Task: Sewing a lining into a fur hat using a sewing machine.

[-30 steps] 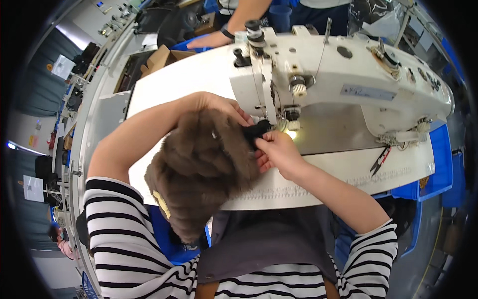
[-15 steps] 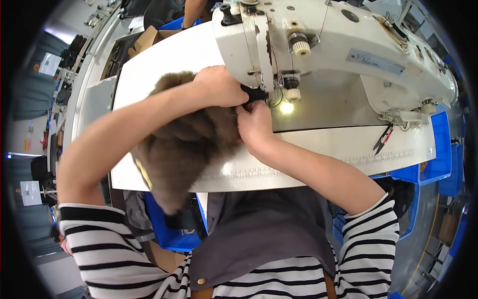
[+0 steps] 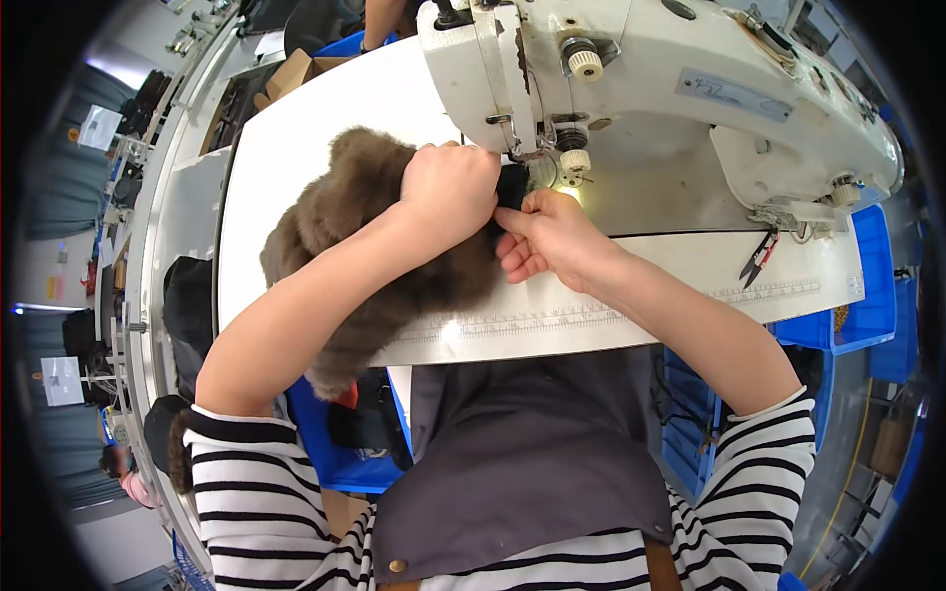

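Observation:
A thick brown fur piece (image 3: 335, 222) lies bunched on the white table left of the sewing machine's needle area, its lower end hanging over the front edge. Black fabric (image 3: 511, 185) joins its right side and reaches toward the presser foot. My left hand (image 3: 450, 189) is closed in a fist on the fur beside the black fabric; its fingertips are hidden. With thumb and forefinger, my right hand (image 3: 554, 238) pinches the black fabric's near edge, its other fingers loosely curled. The white sewing machine (image 3: 641, 74) stands just beyond both hands.
Red-handled thread snips (image 3: 759, 258) lie at the table's right. A printed ruler scale (image 3: 552, 320) runs along the front edge. Blue bins (image 3: 867, 286) stand at right and below the table. Dark cloth (image 3: 187, 310) is beyond the left edge. Another person's arm (image 3: 382, 22) shows at the top.
My left forearm has swung rightward, with that hand now a fist. The right hand has turned, lower fingers showing. The fur has shifted up and right, and dark cloth shows at left.

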